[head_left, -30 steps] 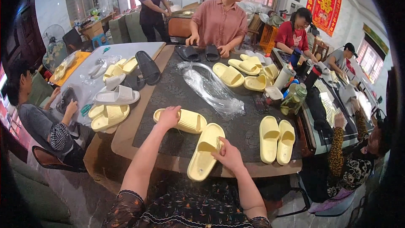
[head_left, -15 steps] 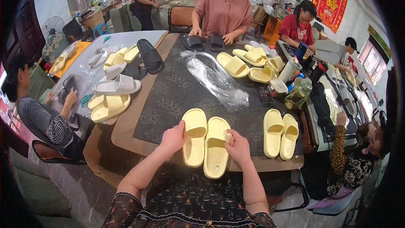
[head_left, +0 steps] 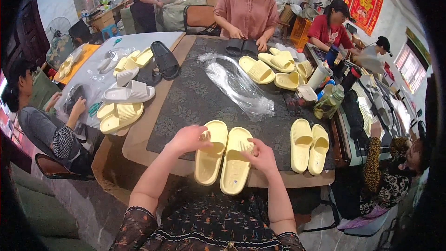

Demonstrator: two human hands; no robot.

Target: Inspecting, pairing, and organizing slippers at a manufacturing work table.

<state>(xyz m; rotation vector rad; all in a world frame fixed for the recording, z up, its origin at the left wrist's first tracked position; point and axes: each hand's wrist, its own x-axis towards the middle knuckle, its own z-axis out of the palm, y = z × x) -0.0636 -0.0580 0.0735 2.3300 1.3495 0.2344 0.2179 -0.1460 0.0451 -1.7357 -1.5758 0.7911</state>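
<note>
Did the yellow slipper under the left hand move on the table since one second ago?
Yes. The slipper under the left hand turned from crosswise to lengthwise, beside its mate.

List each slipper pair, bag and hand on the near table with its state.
left hand: resting on the left slipper of the near pair.
right hand: gripping the right slipper's strap.
near yellow pair: side by side, overhanging the table edge.
second yellow pair: side by side, untouched.
clear plastic bag: empty, lying flat.
dark slippers: under a co-worker's hands.

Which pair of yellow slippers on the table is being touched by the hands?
The pair at the near edge, under the left hand and right hand.
</note>
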